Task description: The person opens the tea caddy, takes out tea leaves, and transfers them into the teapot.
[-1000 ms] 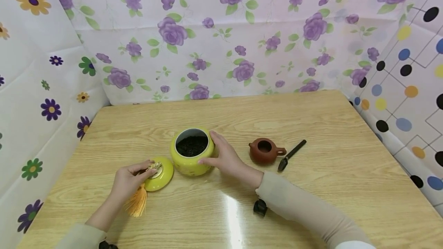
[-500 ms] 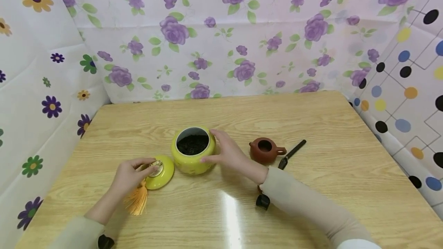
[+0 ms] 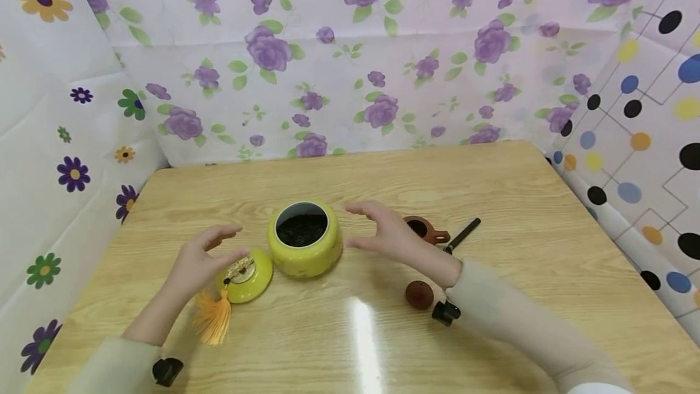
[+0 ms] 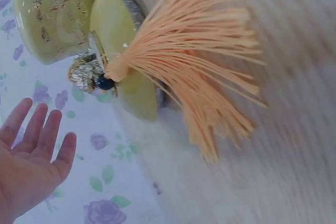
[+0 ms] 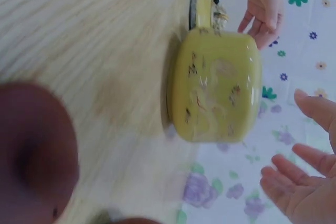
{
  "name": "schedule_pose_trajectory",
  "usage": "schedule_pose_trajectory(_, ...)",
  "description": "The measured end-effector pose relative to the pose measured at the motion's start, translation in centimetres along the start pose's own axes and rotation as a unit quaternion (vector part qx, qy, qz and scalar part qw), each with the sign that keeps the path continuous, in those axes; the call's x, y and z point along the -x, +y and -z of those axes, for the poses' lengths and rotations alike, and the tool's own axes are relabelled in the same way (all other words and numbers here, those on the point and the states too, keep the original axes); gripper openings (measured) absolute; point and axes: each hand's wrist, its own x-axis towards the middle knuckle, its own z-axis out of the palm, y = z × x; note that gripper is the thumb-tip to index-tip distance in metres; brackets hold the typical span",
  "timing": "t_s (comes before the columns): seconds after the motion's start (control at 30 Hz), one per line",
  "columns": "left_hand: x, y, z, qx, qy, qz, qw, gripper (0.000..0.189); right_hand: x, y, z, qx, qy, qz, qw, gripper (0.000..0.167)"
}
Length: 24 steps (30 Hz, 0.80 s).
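Note:
A yellow jar (image 3: 306, 262) stands uncovered on the table, holding dark, loose leaf-like contents. Its domed yellow lid (image 3: 259, 283), with a gold knob and an orange tassel (image 3: 215, 320), lies to the jar's left. My left hand (image 3: 197, 265) hovers over the lid's left side, fingers apart and off the knob; the left wrist view shows a gap between the fingers (image 4: 49, 129) and the knob. To the jar's right, my right hand (image 3: 391, 233) is held with thumb and fingers spread, not touching it. The right wrist view shows the jar's patterned side (image 5: 215, 87).
Partly behind my right hand sits a small reddish-brown teapot (image 3: 433, 233) with an open top. A dark-handled scoop (image 3: 465, 234) lies to its right. Nearer me, by the right wrist, rests a small round brown lid (image 3: 419, 295). Patterned cloth (image 3: 328, 78) borders the table (image 3: 306, 345).
My right hand has let go of the jar and moved right, covering part of the teapot. My left hand has released the lid's knob and lifted. The jar and lid stay put.

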Motion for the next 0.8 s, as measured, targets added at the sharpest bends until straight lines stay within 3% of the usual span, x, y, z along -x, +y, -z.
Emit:
schedule_pose_trajectory(0.13, -0.6, 0.2, -0.4, 0.022, -0.008, -0.035, 0.9991, 0.054, 0.8, 0.4, 1.3, -0.005, 0.014, 0.01, 0.9998, 0.057)
schedule_pose_trajectory(0.3, -1.3, 0.3, -1.1, 0.042, -0.019, -0.055, 0.9974, 0.065, 1.8, 1.1, 2.9, 0.001, 0.021, 0.013, 0.9997, 0.057)
schedule_pose_trajectory(0.53, -2.1, 0.8, -1.8, 0.078, -0.037, -0.057, 0.9946, 0.075, 3.0, 2.9, 5.1, 0.035, 0.032, 0.021, 0.9986, 0.058)
schedule_pose_trajectory(0.8, -2.6, 1.0, -2.6, 0.082, -0.063, -0.055, 0.9931, 0.082, 4.7, 6.0, 7.1, 0.068, 0.057, 0.028, 0.9956, 0.055)
